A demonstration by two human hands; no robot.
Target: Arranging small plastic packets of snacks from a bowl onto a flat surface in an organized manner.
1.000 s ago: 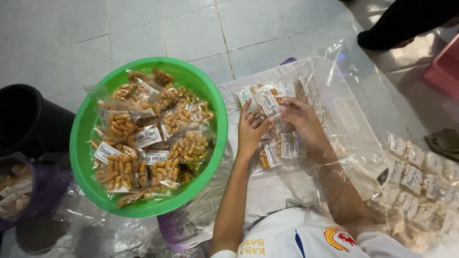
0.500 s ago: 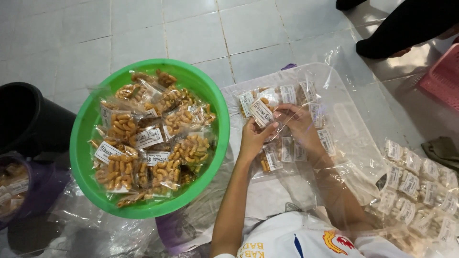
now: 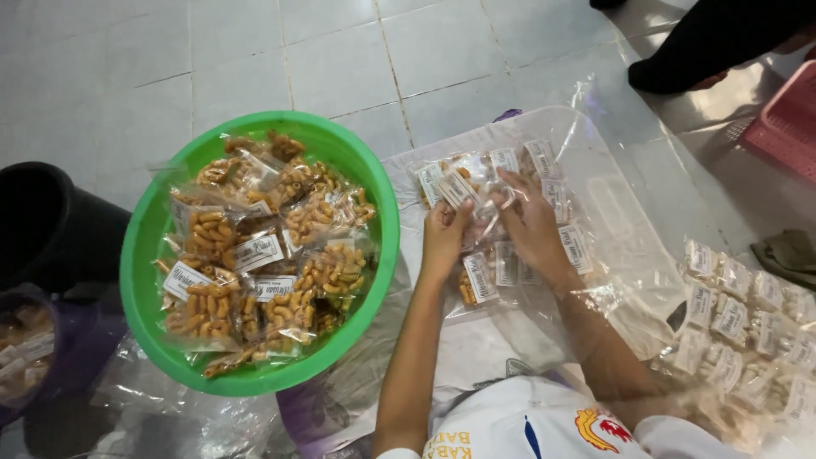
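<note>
My left hand [image 3: 444, 236] and my right hand [image 3: 529, 223] meet over a big clear plastic bag [image 3: 612, 212] lying on the tiled floor. Together they grip a small clear snack packet [image 3: 463, 189] with a white label, held among several like packets inside the bag. My right forearm is partly inside the bag, seen through the plastic. Left of my hands stands a round green basin [image 3: 136, 280] filled with several small packets of orange curled snacks [image 3: 263, 255].
A black bucket [image 3: 42, 225] stands at the far left above a purple bag of packets [image 3: 34, 357]. Another clear bag of labelled packets [image 3: 748, 331] lies at the right. A pink crate [image 3: 786, 119] and another person's dark-clad leg [image 3: 714, 42] are at the top right.
My hands have stayed in the clear bag, shifting slightly up and together as they handle a packet. The basin has not moved.
</note>
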